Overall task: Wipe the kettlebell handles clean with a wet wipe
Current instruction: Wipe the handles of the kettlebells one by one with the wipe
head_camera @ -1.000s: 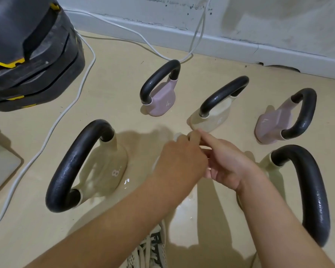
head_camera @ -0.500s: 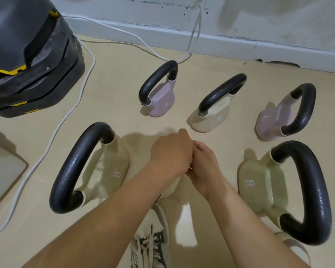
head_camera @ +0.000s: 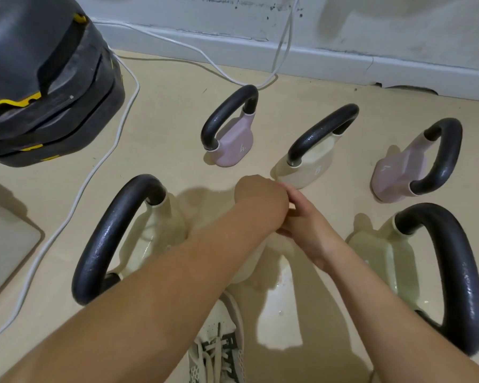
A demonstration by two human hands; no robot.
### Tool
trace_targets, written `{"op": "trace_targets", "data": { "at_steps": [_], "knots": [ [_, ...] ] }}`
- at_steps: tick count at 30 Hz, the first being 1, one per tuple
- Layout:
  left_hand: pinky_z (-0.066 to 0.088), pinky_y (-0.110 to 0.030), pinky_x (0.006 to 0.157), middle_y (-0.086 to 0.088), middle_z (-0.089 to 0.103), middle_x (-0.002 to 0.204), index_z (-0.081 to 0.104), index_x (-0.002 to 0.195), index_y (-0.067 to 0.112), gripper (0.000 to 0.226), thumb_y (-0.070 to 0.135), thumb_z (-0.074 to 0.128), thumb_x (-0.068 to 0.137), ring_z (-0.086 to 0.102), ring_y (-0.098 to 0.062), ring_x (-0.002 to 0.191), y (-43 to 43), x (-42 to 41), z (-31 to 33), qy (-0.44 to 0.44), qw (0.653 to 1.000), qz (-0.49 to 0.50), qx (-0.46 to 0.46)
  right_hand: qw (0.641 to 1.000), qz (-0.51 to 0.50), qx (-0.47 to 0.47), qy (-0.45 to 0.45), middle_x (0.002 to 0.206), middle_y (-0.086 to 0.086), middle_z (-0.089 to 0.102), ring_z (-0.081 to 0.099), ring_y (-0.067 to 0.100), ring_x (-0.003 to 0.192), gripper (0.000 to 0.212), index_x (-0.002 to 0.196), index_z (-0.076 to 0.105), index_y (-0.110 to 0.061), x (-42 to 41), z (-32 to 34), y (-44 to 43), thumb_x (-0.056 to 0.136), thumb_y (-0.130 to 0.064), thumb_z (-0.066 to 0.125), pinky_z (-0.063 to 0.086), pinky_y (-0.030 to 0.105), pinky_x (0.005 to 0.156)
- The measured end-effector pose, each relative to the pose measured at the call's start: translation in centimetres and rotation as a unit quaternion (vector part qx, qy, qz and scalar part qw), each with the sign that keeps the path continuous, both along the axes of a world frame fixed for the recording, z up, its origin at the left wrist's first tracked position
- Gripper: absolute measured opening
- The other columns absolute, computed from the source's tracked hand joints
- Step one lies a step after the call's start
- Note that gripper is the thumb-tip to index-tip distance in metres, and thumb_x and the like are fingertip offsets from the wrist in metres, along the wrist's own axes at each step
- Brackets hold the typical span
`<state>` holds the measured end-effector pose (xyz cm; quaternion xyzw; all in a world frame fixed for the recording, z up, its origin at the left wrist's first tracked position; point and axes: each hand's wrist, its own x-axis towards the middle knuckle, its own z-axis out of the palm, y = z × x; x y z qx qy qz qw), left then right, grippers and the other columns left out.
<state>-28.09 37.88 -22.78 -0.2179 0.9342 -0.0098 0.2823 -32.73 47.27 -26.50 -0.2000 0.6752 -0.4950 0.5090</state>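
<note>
Five kettlebells with black handles stand on the beige floor: a large cream one at the left (head_camera: 114,233), a large cream one at the right (head_camera: 459,272), and behind them a small pink one (head_camera: 233,142), a small cream one (head_camera: 310,170) and another pink one (head_camera: 404,167). My left hand (head_camera: 260,200) and my right hand (head_camera: 304,217) meet in the middle, fingers curled, knuckles touching. Only a pale sliver of the wet wipe (head_camera: 290,208) shows between them. A pale object (head_camera: 246,266) lies under my left forearm, mostly hidden. Neither hand touches a kettlebell.
A black and yellow piece of gym equipment (head_camera: 44,78) fills the far left corner. A white cable (head_camera: 94,172) runs across the floor from the wall's baseboard (head_camera: 315,59). A grey flat pad (head_camera: 3,244) lies at the left edge. My shoe (head_camera: 219,341) shows below the arms.
My hands pinched something small with fingertips a second ago; they have since closed against each other and drawn slightly nearer. The camera has shifted, bringing the right large kettlebell more into view.
</note>
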Motion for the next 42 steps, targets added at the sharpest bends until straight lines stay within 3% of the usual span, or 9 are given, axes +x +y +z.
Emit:
{"op": "trace_targets", "data": {
  "at_steps": [5, 12, 16, 24, 29, 32, 35, 39, 42],
  "knots": [
    [0.040, -0.035, 0.061, -0.007, 0.062, 0.100, 0.040, 0.130, 0.010, 0.033, 0.021, 0.040, 0.099, 0.062, -0.028, 0.084, 2.1, 6.0, 0.2, 0.244, 0.948, 0.175, 0.103, 0.941, 0.250, -0.063, 0.221, 0.132, 0.003, 0.047, 0.047, 0.004, 0.115, 0.083, 0.140, 0.042, -0.025, -0.8, 1.8, -1.6, 0.070, 0.019, 0.055, 0.039, 0.007, 0.093],
    [0.051, -0.037, 0.062, 0.007, 0.062, 0.103, 0.028, 0.143, 0.026, 0.047, 0.034, 0.041, 0.098, 0.060, -0.015, 0.076, 5.3, 11.9, -1.9, 0.402, 0.866, 0.247, 0.164, 0.860, 0.359, -0.032, 0.360, 0.111, -0.001, 0.056, 0.054, 0.012, 0.096, 0.068, 0.137, 0.046, -0.024, -0.8, 1.7, -2.3, 0.076, -0.006, 0.069, 0.046, 0.027, 0.087],
    [0.048, -0.026, 0.053, 0.007, 0.063, 0.087, 0.038, 0.133, 0.023, 0.043, 0.029, 0.045, 0.091, 0.055, -0.009, 0.061, 5.7, 14.9, -3.3, 0.418, 0.869, 0.229, 0.131, 0.848, 0.331, -0.041, 0.413, 0.087, -0.006, 0.059, 0.050, 0.012, 0.075, 0.030, 0.103, 0.065, -0.016, -1.4, 2.2, -2.1, 0.076, -0.003, 0.066, 0.039, 0.025, 0.070],
    [0.038, -0.001, 0.072, 0.026, 0.055, 0.087, 0.061, 0.104, 0.022, 0.026, 0.008, 0.067, 0.083, 0.052, 0.009, 0.076, 4.0, 16.1, -6.6, 0.526, 0.790, 0.263, 0.175, 0.882, 0.209, 0.050, 0.419, 0.076, -0.007, 0.052, 0.052, 0.016, 0.072, 0.018, 0.074, 0.055, -0.031, 0.5, 2.1, 2.2, 0.077, -0.021, 0.070, 0.045, 0.035, 0.065],
    [0.047, -0.013, 0.078, 0.007, 0.066, 0.091, 0.063, 0.096, 0.020, 0.038, -0.012, 0.068, 0.076, 0.062, -0.003, 0.085, 3.6, 15.1, -6.9, 0.569, 0.671, 0.384, 0.281, 0.861, 0.216, 0.149, 0.436, 0.072, -0.010, 0.055, 0.054, 0.013, 0.069, 0.019, 0.067, 0.052, -0.034, 1.6, 3.2, 2.9, 0.073, -0.027, 0.070, 0.038, 0.027, 0.056],
    [0.052, -0.022, 0.083, -0.004, 0.068, 0.096, 0.065, 0.095, 0.013, 0.024, -0.006, 0.065, 0.080, 0.065, -0.012, 0.091, 2.9, 13.4, -6.7, 0.568, 0.596, 0.455, 0.339, 0.852, 0.213, 0.195, 0.437, 0.070, -0.009, 0.056, 0.055, 0.010, 0.064, 0.018, 0.067, 0.052, -0.033, 3.5, 4.0, 4.1, 0.072, -0.031, 0.069, 0.036, 0.022, 0.051],
    [0.050, -0.011, 0.075, 0.001, 0.067, 0.093, 0.067, 0.095, 0.008, 0.009, 0.008, 0.059, 0.091, 0.060, 0.007, 0.075, 2.0, 11.1, -7.2, 0.519, 0.623, 0.495, 0.313, 0.852, 0.198, 0.207, 0.438, 0.069, -0.008, 0.052, 0.053, 0.009, 0.059, 0.020, 0.068, 0.048, -0.031, 6.2, 4.2, 5.2, 0.076, -0.038, 0.064, 0.041, 0.023, 0.052],
    [0.041, -0.007, 0.056, -0.009, 0.059, 0.078, 0.059, 0.087, -0.003, 0.018, 0.013, 0.057, 0.095, 0.049, -0.001, 0.055, 1.4, 9.6, -7.6, 0.480, 0.634, 0.506, 0.333, 0.851, 0.206, 0.218, 0.431, 0.070, -0.006, 0.049, 0.051, 0.011, 0.057, 0.027, 0.067, 0.039, -0.031, 8.3, 4.6, 5.5, 0.081, -0.046, 0.057, 0.038, 0.023, 0.050],
    [0.045, -0.017, 0.062, 0.002, 0.059, 0.071, 0.059, 0.078, 0.016, 0.015, 0.016, 0.059, 0.093, 0.051, 0.000, 0.056, 1.1, 9.9, -7.4, 0.460, 0.621, 0.523, 0.360, 0.908, 0.241, 0.206, 0.273, 0.071, -0.004, 0.061, 0.059, 0.012, 0.062, 0.022, 0.075, 0.053, -0.033, 6.6, 5.8, 5.4, 0.079, -0.052, 0.063, 0.045, 0.024, 0.055]
  ]
}}
